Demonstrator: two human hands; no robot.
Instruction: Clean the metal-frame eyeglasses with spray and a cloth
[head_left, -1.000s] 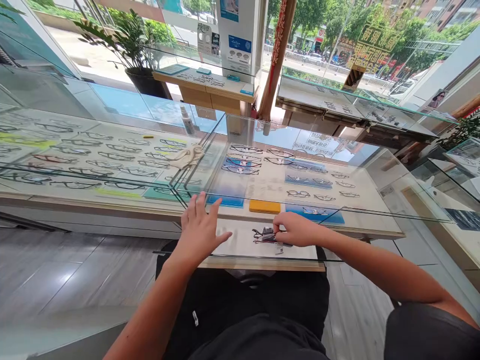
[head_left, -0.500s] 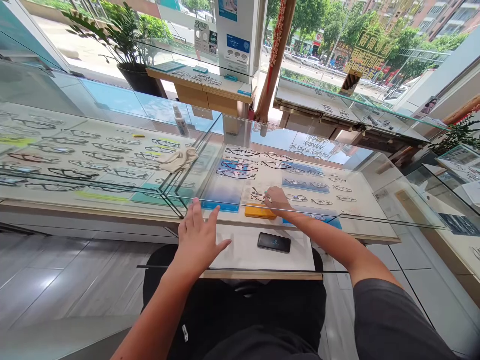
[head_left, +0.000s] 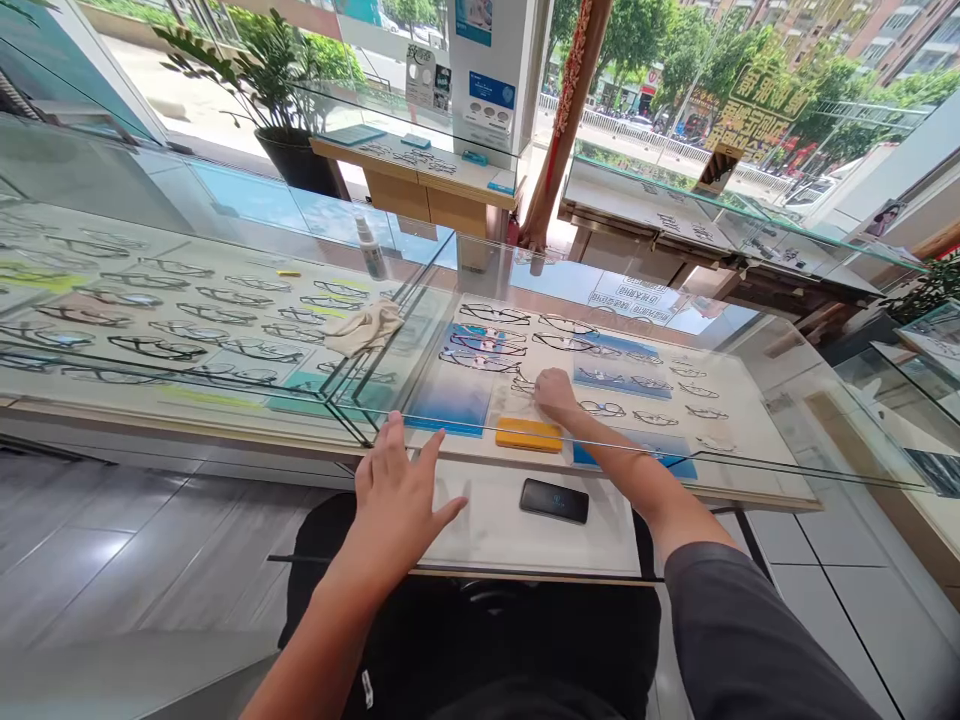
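My right hand (head_left: 556, 396) reaches into the glass display case, its fingers closed at a pair of eyeglasses (head_left: 523, 381) that shows partly to their left. The fingertips themselves are mostly hidden from me. Just below that hand lies an orange-yellow case (head_left: 528, 434). My left hand (head_left: 394, 492) is spread with nothing in it, its fingertips by the front glass edge near the corner where two cases meet. On the white pull-out board (head_left: 472, 535) between my arms rests a black phone (head_left: 554, 500). More eyeglasses (head_left: 482, 360) sit in rows beyond the right hand, some on blue mats.
On the left stands another glass case (head_left: 247, 385) with many frames. A beige cloth (head_left: 365, 328) and a spray bottle (head_left: 370, 248) are on the glass top. Farther off are more display counters (head_left: 431, 183) and a potted plant (head_left: 296, 150) by the windows.
My right hand has moved slightly farther into the case, away from the orange-yellow case, and the eyeglasses at its fingers have shifted with it. The left hand stays spread; the view has tilted a little.
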